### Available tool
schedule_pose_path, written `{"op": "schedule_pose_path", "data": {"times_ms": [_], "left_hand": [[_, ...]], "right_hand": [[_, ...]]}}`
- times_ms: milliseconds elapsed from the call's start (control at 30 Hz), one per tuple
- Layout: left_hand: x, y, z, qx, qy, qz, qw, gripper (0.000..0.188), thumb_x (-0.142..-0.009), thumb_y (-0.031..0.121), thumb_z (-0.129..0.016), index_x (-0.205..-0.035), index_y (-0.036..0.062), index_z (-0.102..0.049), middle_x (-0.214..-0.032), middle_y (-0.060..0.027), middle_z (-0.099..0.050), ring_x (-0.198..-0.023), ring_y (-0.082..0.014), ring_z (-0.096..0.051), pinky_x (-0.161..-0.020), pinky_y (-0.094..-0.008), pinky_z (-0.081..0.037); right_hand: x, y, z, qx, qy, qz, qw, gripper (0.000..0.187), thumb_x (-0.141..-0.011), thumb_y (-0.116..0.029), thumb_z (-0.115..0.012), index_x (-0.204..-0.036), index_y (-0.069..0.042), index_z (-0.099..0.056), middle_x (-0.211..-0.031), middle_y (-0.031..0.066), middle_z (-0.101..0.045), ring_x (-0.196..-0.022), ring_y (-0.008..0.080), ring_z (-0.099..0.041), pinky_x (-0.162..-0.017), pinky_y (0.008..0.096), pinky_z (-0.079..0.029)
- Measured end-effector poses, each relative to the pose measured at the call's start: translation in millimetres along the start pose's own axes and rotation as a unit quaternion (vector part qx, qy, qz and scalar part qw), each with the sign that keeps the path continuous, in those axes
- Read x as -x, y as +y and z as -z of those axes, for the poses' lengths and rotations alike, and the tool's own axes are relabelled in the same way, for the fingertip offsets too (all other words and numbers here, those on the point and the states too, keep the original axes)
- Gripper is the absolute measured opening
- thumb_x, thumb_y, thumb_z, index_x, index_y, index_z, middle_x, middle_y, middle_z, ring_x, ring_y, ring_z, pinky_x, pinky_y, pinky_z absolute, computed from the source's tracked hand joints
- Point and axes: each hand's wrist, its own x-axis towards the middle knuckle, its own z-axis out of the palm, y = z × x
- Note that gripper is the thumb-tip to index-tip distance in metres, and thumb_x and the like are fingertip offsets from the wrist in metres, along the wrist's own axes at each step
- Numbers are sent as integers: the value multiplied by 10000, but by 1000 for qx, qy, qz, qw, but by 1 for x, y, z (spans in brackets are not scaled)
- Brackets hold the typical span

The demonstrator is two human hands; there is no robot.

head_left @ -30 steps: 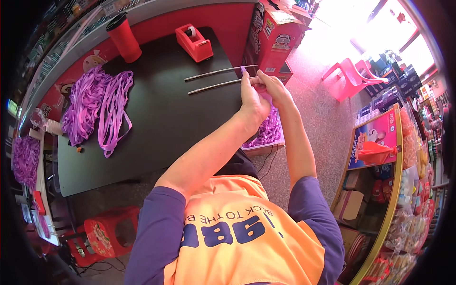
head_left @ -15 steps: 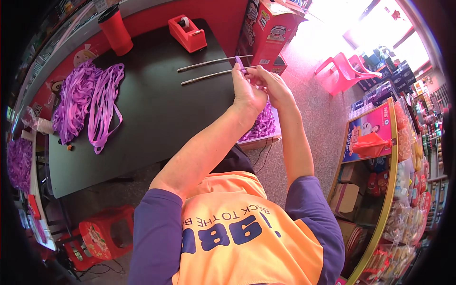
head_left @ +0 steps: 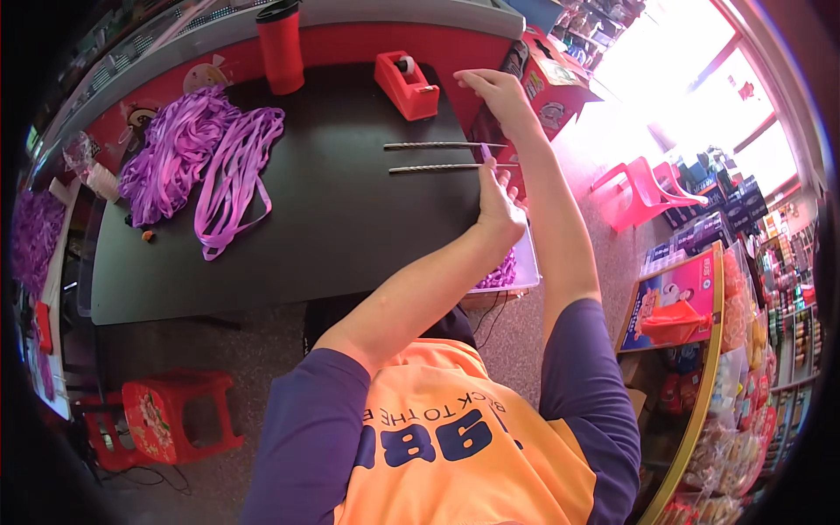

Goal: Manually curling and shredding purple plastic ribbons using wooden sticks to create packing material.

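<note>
Two thin twisted metal rods (head_left: pixel 430 169) stick out sideways, level and side by side, over the right end of the dark table (head_left: pixel 350 236). A short strip of purple ribbon (head_left: pixel 486 152) crosses them near their right ends. My left hand (head_left: pixel 500 208) is closed there, its thumb pressed up against the ribbon at the nearer rod; its curled fingers partly hide the grip. Raised beyond the rods, my right hand (head_left: pixel 499 94) points its fingers leftward past the tape dispenser. No ribbon shows in it. Below my left hand, purple ribbon pieces (head_left: pixel 499 273) lie in a white tub (head_left: pixel 528 262).
A purple ribbon heap (head_left: pixel 175 162) and loose ribbon loops (head_left: pixel 232 188) cover the table's left part. A red tumbler (head_left: pixel 280 52) and red tape dispenser (head_left: pixel 408 87) stand at the back. Red stool (head_left: pixel 179 416), pink chair (head_left: pixel 643 192) and a display case (head_left: pixel 700 385) surround me.
My right hand has left the rods and risen away beyond them. My left hand stays at the ribbon. The whole view has shifted, so the table appears farther right.
</note>
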Motion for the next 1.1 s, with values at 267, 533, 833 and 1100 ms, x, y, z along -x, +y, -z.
{"op": "schedule_pose_path", "data": {"times_ms": [267, 533, 833, 1100], "left_hand": [[5, 8, -5, 70, -118, 47, 989, 546, -909, 478, -300, -1239, 74, -460, -1184, -85, -543, -1110, -235, -511, -950, -355, -394], [26, 24, -18, 96, -89, 83, 988, 559, -885, 563, -281, -1100, 108, -524, -1002, -63, -587, -960, -202, -563, -833, -332, -453], [27, 17, -24, 73, -28, 92, 993, 407, -892, 475, -312, -912, 106, -483, -916, -37, -527, -876, -172, -512, -816, -305, -410], [-16, -10, -1, 146, 16, 71, 987, 400, -849, 474, -440, -1044, 124, -445, -1171, -18, -421, -1100, -149, -382, -924, -330, -344]], "right_hand": [[-80, 32, -48, 5, -78, -280, 957, 191, -836, -258, -652, -840, -71, -686, -672, -35, -615, -442, 20, -346, -395, 194, -206], [-89, 17, -43, -55, -99, -403, 908, 169, -804, -245, -704, -804, -84, -653, -677, -49, -595, -448, 3, -323, -403, 176, -213], [-89, 32, -26, -123, -93, -384, 910, 102, -809, -163, -691, -811, -79, -635, -667, -35, -576, -490, 15, -379, -462, 177, -281], [-75, 6, -29, -145, -99, -397, 901, 132, -817, -187, -691, -868, -83, -630, -713, -52, -572, -514, 5, -370, -472, 167, -265]]}}
